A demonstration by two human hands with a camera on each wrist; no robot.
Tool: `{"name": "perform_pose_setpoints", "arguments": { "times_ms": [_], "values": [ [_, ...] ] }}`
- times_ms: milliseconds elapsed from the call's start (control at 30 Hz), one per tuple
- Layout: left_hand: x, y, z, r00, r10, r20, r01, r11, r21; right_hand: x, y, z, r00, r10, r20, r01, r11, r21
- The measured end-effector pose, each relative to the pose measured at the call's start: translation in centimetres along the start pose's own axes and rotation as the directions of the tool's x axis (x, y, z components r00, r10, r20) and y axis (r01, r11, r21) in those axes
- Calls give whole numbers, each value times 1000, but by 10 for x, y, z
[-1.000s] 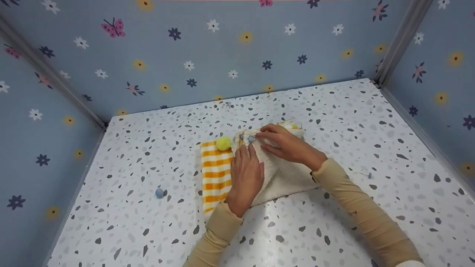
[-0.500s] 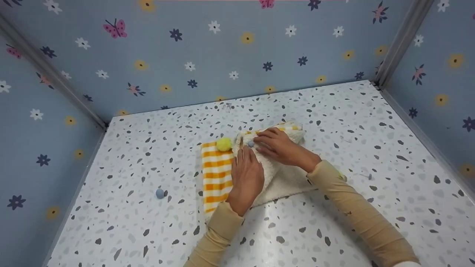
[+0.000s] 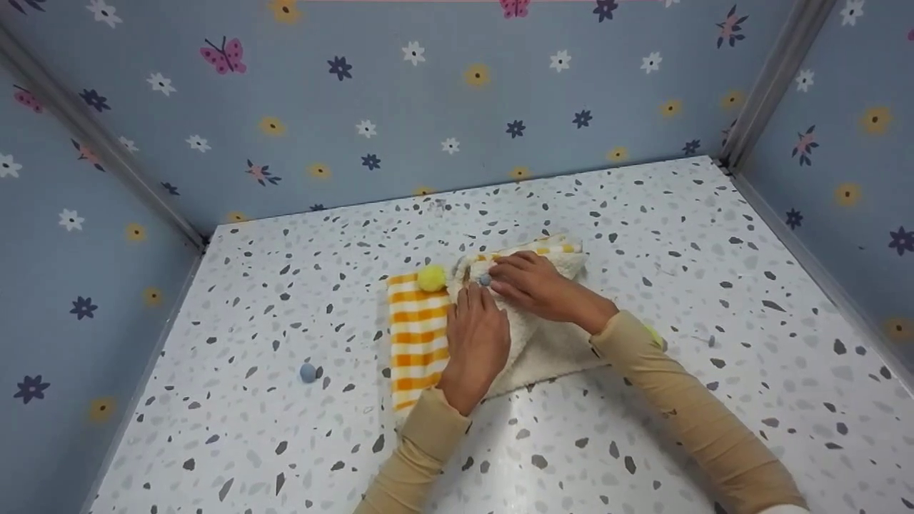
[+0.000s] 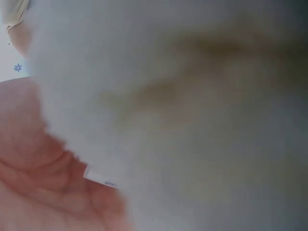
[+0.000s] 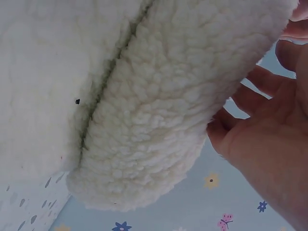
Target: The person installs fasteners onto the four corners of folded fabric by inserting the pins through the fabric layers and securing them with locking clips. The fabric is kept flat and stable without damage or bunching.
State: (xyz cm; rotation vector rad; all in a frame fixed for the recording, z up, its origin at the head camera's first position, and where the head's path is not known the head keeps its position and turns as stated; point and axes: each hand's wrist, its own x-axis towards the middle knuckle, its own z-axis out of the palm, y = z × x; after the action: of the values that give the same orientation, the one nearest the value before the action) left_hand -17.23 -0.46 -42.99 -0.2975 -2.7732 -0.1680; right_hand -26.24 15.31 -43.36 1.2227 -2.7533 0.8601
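A folded cloth lies on the table, yellow-and-white checked (image 3: 418, 343) on one face and white fleece (image 5: 154, 110) on the other. My left hand (image 3: 477, 350) rests flat on the fleece with its fingers pointing away. My right hand (image 3: 535, 289) touches the fleece's folded upper part; in the right wrist view its spread fingers meet the edge. Between the fingertips of both hands shows a small blue ball (image 3: 485, 280). A lime-yellow pom-pom (image 3: 431, 278) sits at the cloth's upper left. Blurred cloth covers most of the left wrist view, where part of a palm shows.
A loose blue ball (image 3: 308, 372) lies on the speckled table (image 3: 235, 343) to the left. A small grey-blue piece (image 3: 711, 341) lies at the right. Something lime-green (image 3: 655, 335) is partly hidden by the right sleeve. Flowered walls (image 3: 321, 107) stand behind and at both sides.
My right hand has moved slightly toward me, with the fleece's upper edge folding over under it. One of two blue balls there is now out of sight. My left hand has stayed nearly still.
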Motion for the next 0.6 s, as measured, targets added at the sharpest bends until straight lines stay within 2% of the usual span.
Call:
{"name": "perform_pose_setpoints", "arguments": {
  "times_ms": [133, 233, 467, 600],
  "values": [
    [1, 1, 1, 999, 2, -39, -2, 1000, -3, -3, 0, -1, 1000, 0, -2, 0, 1000, -3],
    [0, 3, 0, 997, 13, -70, -12, 1000, 6, -7, 0, -3, 999, -30, -20, 30, 999, -13],
    [-1, 10, -7, 997, 34, -76, -33, 999, 21, -18, -2, -8, 991, -108, -79, 103, 993, -56],
    [-4, 17, -9, 993, 44, -106, -40, 999, 35, -25, -1, -9, 983, -142, -114, 133, 988, -82]
  ]
}}
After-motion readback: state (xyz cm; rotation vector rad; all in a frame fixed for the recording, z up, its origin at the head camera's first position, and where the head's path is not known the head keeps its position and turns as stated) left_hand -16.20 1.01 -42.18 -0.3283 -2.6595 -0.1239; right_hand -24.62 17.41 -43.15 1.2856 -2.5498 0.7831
